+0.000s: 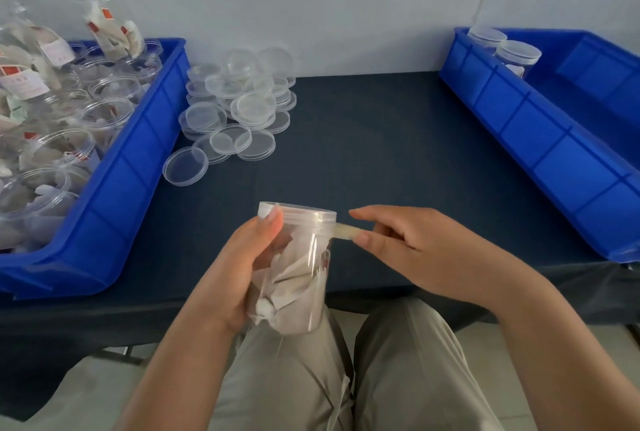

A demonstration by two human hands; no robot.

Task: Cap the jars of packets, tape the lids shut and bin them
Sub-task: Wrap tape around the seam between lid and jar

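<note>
Head view: taping a capped jar (300,267).
Left grip (242,267) wraps the jar; right grip (401,240) pinches tape (344,232) stuck at the lid (304,215) seam beside it. Best kept taut, jar turned under it.

Left hand (242,267) curled round jar (304,278); right hand (408,243) fingers (363,239) pinching tape (344,232).

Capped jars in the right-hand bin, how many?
2, both in the far corner of the right blue bin: back jar and front jar next to it. Others may be hidden behind the wall.
</note>
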